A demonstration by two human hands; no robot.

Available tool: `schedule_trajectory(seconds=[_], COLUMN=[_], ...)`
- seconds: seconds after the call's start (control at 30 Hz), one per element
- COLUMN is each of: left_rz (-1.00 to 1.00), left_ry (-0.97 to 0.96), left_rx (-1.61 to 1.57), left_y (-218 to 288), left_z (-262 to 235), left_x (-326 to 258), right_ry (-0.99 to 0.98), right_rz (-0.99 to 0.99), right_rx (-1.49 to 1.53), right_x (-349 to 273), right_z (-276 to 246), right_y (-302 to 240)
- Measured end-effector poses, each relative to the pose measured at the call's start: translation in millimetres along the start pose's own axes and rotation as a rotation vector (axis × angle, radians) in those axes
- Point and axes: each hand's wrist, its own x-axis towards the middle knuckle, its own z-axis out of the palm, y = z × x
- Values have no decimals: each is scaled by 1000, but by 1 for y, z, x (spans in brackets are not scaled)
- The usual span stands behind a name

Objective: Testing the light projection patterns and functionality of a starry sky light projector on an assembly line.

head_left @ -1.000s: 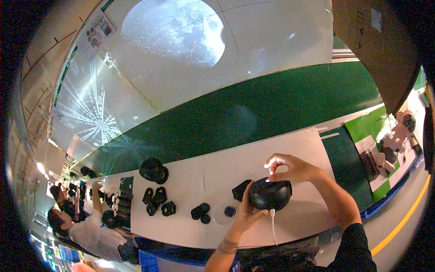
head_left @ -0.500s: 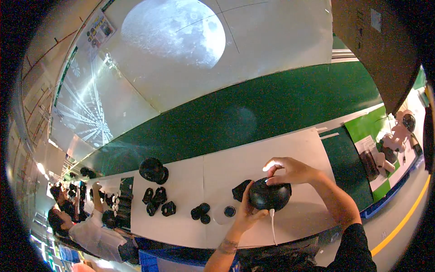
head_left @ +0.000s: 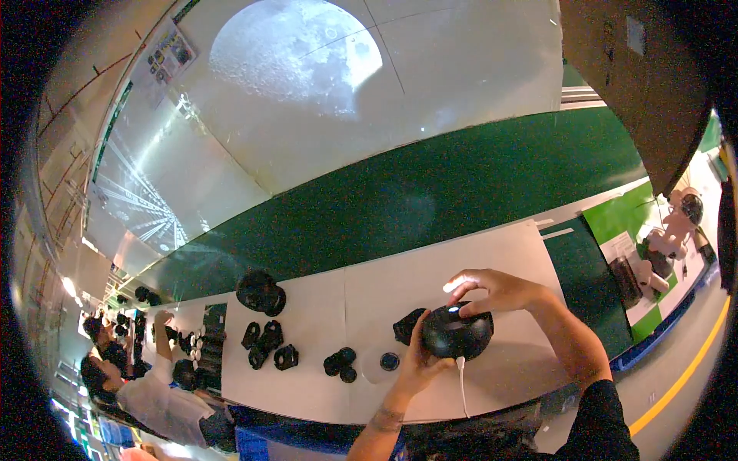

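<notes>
Over the table, the device sits between the left hand, at its eight o'clock, and the right hand, at half past one. From the device, the cord hangs at six o'clock; a part lies just beside it at nine. Farther out on the table, the disc lies at eight, the caps beyond it, the brackets at nine, and the dome at twelve o'clock from the brackets.

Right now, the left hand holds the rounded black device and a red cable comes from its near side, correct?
Not quite: the cable is white, not red, as the head view shows. The left hand does hold the rounded black device, and the cable does come from its near side.
</notes>
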Motion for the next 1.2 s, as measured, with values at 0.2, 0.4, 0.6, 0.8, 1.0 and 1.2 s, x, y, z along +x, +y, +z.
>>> schedule_trajectory(seconds=[0.2,0.4,0.6,0.8,1.0,1.2], left_rz=[-10,18,92,-138,-49,-83], left_ry=[17,142,128,169,140,131], left_rx=[-19,75,175,38,28,28], left_y=[5,2,6,18,12,18], left_z=[4,9,1,-4,-5,-3], left_x=[2,2,3,0,1,-1], right_ry=[82,341,438,582,674,686], right_rz=[-58,-56,-82,-55,-615,-658], right_rx=[-136,-282,-350,-414,-956,-1000], right_x=[-3,-29,-58,-53,-47,-39], right_z=[5,20,63,80,102,107], right_y=[-6,-15,-2,-10,-25,-26])
